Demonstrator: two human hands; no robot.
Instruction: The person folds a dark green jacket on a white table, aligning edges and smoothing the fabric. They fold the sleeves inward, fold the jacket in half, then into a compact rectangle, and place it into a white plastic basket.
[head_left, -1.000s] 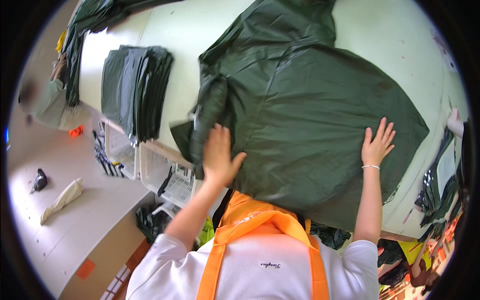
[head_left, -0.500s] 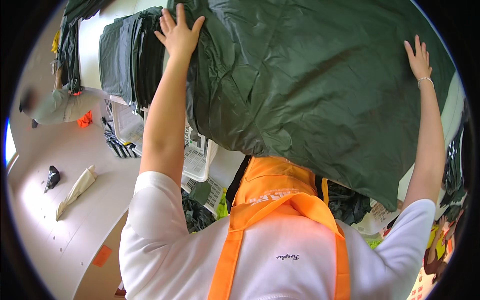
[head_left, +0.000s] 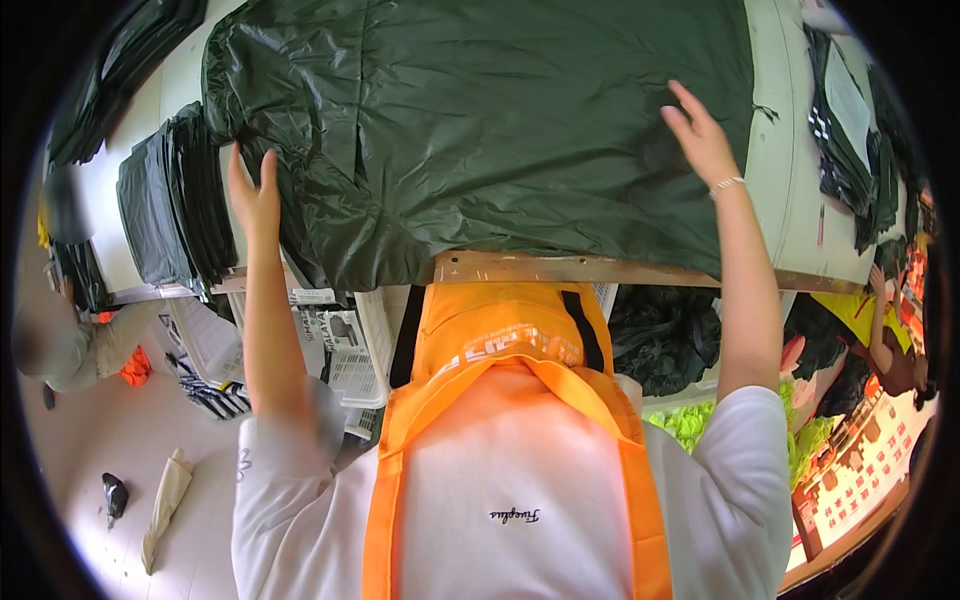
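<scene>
Since the earlier frame, both hands sit farther left in the view, and the near side of the dark green garment (head_left: pixel 540 130) no longer overhangs the orange apron (head_left: pixel 505 322); a strip of wooden table edge (head_left: pixel 560 268) now shows bare.

At far left, a black bag (head_left: pixel 115 497) and a pale long bundle (head_left: pixel 168 505) lie on the floor. Next, a stack of folded dark green pieces (head_left: pixel 180 200) rests on the table. Just right of it, the left hand (head_left: pixel 255 205) is at the garment's left margin, fingers extended and thumb apart, gripping nothing visible; contact cannot be confirmed. Below the table stands a white basket (head_left: pixel 375 350).

The garment lies spread and creased on the table between and beyond the hands, its left part bunched and glossy. The right hand (head_left: pixel 703 145) is over its right part, inside the right edge, open with thumb apart; whether it touches cannot be told. A bracelet (head_left: pixel 727 186) circles that wrist. Farther right, beyond a bare part of the pale table (head_left: pixel 785 190), a white sheet (head_left: pixel 848 105) lies on dark green packages (head_left: pixel 835 180).
</scene>
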